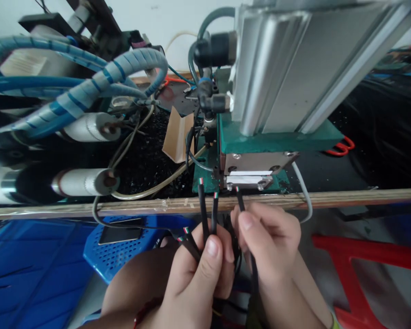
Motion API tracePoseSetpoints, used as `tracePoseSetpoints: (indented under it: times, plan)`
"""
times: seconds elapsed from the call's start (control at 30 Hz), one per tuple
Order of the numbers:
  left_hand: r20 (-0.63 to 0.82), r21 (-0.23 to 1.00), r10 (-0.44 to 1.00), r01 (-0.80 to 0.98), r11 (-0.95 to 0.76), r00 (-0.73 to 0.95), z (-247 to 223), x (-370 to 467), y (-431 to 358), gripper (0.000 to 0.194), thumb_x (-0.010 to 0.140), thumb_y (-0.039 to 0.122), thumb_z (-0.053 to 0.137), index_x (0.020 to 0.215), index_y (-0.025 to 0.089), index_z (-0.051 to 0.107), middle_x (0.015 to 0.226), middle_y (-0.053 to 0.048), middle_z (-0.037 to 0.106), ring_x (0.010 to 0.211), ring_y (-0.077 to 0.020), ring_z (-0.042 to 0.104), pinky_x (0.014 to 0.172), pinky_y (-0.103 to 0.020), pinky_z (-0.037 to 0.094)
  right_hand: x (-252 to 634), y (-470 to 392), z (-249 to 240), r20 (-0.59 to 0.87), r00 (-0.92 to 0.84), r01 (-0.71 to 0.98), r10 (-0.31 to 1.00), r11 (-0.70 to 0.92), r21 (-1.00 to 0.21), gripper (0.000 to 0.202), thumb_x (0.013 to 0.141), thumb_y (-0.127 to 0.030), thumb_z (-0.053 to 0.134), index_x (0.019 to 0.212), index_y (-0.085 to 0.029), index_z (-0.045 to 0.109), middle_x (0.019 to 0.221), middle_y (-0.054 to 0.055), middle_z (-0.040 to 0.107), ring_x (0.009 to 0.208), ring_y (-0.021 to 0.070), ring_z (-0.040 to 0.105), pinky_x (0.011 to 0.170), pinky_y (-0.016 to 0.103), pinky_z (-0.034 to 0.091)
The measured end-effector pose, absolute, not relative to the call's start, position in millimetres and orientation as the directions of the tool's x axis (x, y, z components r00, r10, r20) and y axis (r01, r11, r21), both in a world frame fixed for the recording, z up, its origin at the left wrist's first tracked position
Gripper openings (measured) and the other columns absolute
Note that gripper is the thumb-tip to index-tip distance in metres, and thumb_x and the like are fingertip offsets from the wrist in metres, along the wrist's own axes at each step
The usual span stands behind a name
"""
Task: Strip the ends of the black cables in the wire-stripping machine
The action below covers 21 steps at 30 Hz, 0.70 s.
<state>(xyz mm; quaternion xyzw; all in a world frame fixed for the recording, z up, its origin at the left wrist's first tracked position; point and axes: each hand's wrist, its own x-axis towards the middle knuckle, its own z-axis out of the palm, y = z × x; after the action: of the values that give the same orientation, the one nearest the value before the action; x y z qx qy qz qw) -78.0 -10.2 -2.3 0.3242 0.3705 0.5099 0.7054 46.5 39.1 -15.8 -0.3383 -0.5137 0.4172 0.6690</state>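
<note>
Several black cables (203, 212) are pinched in my left hand (202, 269), fanned out, with small red, white and green wire ends at their tips. My right hand (269, 242) is closed on a single black cable (240, 200) between thumb and fingers. Its tip points up at the front of the pneumatic press (260, 141), just short of the press's lower metal jaw (248, 181). The cables' lower lengths run down below my hands and are partly hidden.
The wooden bench edge (345, 197) runs across in front of my hands. White rollers (85, 182) and spiral-wrapped blue hoses (99, 84) stand at left, near a folded cardboard piece (178, 135). Below are a blue stool (116, 246) with a phone (120, 231), and a red stool (356, 249).
</note>
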Motion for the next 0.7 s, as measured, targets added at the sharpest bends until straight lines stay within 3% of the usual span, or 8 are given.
tracePoseSetpoints:
  times: [0.1, 0.17, 0.4, 0.7]
  plan:
    - [-0.180, 0.822, 0.965, -0.510, 0.254, 0.191, 0, -78, -6, 0.034, 0.103, 0.054, 0.074, 0.098, 0.021, 0.068, 0.057, 0.011, 0.030, 0.049, -0.0059, 0.023, 0.048, -0.017, 0.023, 53, 41, -17, 0.617, -0.069, -0.120, 0.784, 0.608, -0.785, 0.036, 0.095, -0.012, 0.062, 0.062, -0.021, 0.049, 0.052, -0.006, 0.041, 0.045, 0.0089, 0.037, 0.048, 0.028, 0.026]
    - [-0.193, 0.801, 0.963, -0.537, 0.264, 0.186, 1, -79, -3, 0.029, 0.102, 0.050, 0.077, 0.107, 0.024, 0.069, 0.057, 0.013, 0.027, 0.048, -0.0055, 0.019, 0.046, -0.016, 0.022, 56, 41, -19, 0.677, -0.161, -0.122, 0.718, 0.666, -0.736, 0.030, 0.091, -0.009, 0.060, 0.066, -0.022, 0.050, 0.053, -0.007, 0.040, 0.046, 0.0097, 0.037, 0.049, 0.029, 0.028]
    - [-0.209, 0.844, 0.956, -0.455, 0.282, 0.205, -4, -87, -2, 0.026, 0.100, 0.047, 0.081, 0.110, 0.024, 0.079, 0.055, 0.012, 0.028, 0.046, -0.0036, 0.021, 0.044, -0.015, 0.020, 56, 39, -28, 0.667, -0.195, -0.089, 0.719, 0.664, -0.742, 0.029, 0.089, -0.010, 0.057, 0.069, -0.023, 0.041, 0.056, -0.006, 0.040, 0.050, 0.0107, 0.040, 0.052, 0.028, 0.032]
    - [-0.182, 0.857, 0.963, -0.448, 0.253, 0.197, -7, -93, -7, 0.023, 0.100, 0.047, 0.081, 0.112, 0.028, 0.083, 0.054, 0.012, 0.028, 0.045, -0.0034, 0.022, 0.043, -0.014, 0.021, 49, 40, -30, 0.674, -0.203, -0.146, 0.710, 0.659, -0.738, 0.031, 0.093, -0.011, 0.053, 0.068, -0.023, 0.038, 0.055, -0.006, 0.034, 0.049, 0.0116, 0.032, 0.052, 0.030, 0.027]
